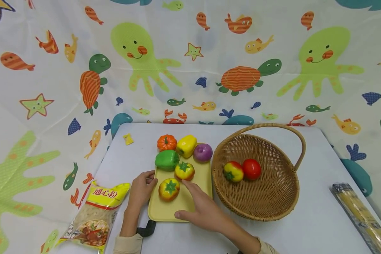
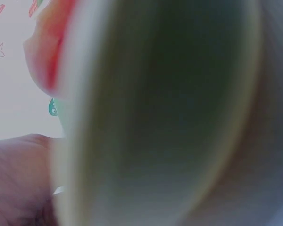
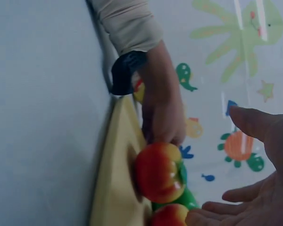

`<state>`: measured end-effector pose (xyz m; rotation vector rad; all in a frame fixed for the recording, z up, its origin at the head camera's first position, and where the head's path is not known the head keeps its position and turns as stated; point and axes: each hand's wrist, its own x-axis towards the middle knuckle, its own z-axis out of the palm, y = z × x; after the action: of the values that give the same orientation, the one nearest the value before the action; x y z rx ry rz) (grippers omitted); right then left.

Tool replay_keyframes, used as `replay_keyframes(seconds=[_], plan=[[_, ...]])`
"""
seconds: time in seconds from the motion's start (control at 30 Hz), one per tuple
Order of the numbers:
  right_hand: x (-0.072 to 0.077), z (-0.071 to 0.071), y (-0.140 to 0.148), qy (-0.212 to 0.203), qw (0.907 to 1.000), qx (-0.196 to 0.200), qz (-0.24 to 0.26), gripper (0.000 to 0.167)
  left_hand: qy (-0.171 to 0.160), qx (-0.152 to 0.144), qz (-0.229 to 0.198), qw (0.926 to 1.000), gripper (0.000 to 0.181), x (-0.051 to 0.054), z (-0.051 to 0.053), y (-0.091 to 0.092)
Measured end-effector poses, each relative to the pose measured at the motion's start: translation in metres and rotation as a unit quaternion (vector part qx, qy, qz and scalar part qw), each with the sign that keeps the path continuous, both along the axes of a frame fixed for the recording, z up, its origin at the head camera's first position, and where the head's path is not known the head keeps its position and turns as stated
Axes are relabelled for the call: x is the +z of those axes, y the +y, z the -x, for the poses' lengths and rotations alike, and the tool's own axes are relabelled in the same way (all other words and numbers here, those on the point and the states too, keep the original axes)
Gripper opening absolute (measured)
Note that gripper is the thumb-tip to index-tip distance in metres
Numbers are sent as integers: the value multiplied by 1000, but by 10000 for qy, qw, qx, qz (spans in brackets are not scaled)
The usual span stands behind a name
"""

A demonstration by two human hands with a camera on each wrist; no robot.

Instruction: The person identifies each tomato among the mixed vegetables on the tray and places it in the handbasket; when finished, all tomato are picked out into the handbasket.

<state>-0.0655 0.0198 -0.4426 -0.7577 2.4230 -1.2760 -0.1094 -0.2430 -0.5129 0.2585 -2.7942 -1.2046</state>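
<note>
On the table lies a pale yellow tray (image 1: 204, 180) bearing toy produce. My left hand (image 1: 141, 188) grips the tray's left edge; its fingertips are partly hidden. My right hand (image 1: 206, 210) is spread over the tray's front right part, thumb apart from the fingers, holding nothing. Its fingertips are close to two yellow-red toy persimmons, a front one (image 1: 169, 189) and a rear one (image 1: 184, 171); contact is unclear. Behind these are a green bell pepper (image 1: 167, 160), an orange pumpkin (image 1: 167, 143), a yellow pepper (image 1: 186, 146) and a purple onion (image 1: 203, 152).
Right of the tray stands a wicker basket (image 1: 266, 201) with a raised handle, holding a yellow-red fruit (image 1: 233, 171) and a red tomato (image 1: 252, 169). A pasta bag (image 1: 95, 218) lies left, a long clear packet (image 1: 362, 217) far right, and a small yellow packet (image 1: 128, 139) at back left.
</note>
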Motion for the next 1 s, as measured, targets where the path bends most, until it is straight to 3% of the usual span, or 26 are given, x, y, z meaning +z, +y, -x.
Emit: replay_keyframes(seconds=[0.3, 1.0], plan=[[-16, 5, -10, -67, 9994, -326, 74, 98, -23, 17, 37, 10000, 40, 2, 0, 1], [-37, 23, -24, -55, 9993, -373, 80, 89, 18, 68, 17, 10000, 40, -4, 0, 0]])
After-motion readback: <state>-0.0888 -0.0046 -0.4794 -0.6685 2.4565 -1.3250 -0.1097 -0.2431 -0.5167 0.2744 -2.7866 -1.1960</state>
